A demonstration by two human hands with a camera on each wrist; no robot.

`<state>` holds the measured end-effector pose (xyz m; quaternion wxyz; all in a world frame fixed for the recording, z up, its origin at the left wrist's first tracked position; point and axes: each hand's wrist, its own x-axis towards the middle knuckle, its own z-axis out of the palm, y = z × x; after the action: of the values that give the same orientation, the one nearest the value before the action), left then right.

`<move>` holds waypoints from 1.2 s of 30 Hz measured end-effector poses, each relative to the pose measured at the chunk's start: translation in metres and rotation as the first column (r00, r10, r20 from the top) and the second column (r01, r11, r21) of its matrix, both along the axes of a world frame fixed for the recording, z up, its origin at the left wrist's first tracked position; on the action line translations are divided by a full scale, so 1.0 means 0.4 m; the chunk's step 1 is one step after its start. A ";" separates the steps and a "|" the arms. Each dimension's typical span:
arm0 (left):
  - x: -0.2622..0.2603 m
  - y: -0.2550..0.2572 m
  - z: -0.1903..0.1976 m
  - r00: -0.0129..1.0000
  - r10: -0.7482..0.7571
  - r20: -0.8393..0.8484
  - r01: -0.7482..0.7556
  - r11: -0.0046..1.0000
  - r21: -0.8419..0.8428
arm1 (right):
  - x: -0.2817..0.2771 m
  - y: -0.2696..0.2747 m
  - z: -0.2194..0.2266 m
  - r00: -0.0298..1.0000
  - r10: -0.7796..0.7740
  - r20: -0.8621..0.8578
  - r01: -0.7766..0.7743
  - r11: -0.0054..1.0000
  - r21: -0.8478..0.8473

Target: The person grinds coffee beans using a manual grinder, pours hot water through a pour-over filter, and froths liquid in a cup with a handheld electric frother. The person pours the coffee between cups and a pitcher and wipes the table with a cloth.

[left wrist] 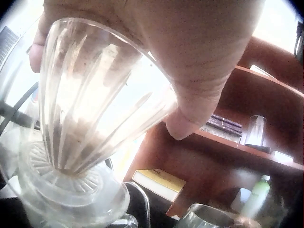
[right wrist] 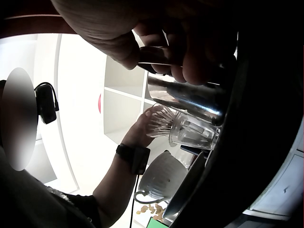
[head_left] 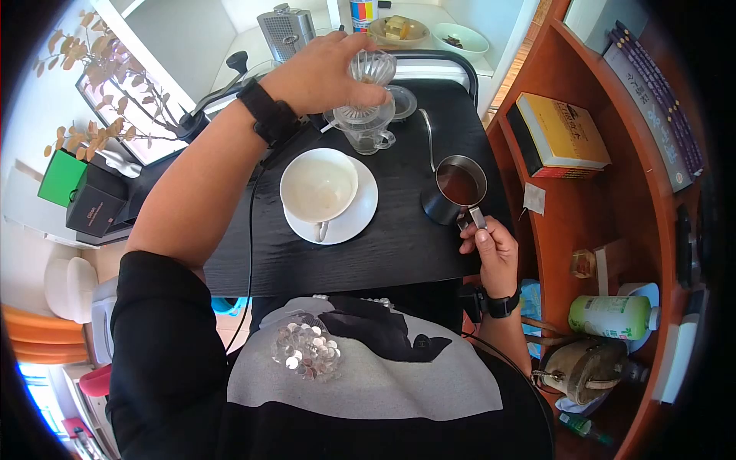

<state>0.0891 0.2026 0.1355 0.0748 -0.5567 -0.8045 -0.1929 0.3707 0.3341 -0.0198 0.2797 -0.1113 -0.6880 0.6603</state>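
My left hand (head_left: 322,75) holds a clear ribbed coffee dripper (left wrist: 102,102) by its upper rim, thumb on one side and fingers on the other. Brown residue shows low in its cone. The dripper's base overlaps a small glass server (head_left: 365,142) with a handle in the head view. At the right of the table, my right hand (head_left: 497,251) grips the handle of a steel gooseneck kettle (head_left: 441,204), which stands upright. Reddish-brown shows inside it, and its thin spout points away from me. Between my hands, a white cup (head_left: 318,186) sits on a saucer (head_left: 363,216).
A round dark lid-like disc (head_left: 402,103) lies behind the server. A black cable (head_left: 251,230) crosses the table's left part. The brown bookshelf (head_left: 548,264) borders the right side, with a yellow book (head_left: 571,132). Bowls (head_left: 460,40) and a steel flask (head_left: 287,32) stand at the back.
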 end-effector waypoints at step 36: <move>0.002 0.018 -0.024 0.991 -0.087 -0.097 0.091 0.995 0.032 | -0.001 0.000 0.000 1.000 -0.001 -0.006 0.001 1.000 -0.028</move>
<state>0.0898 0.2097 0.1260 0.1145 -0.5992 -0.7707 -0.1840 0.3701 0.3343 -0.0199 0.2805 -0.1135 -0.6776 0.6702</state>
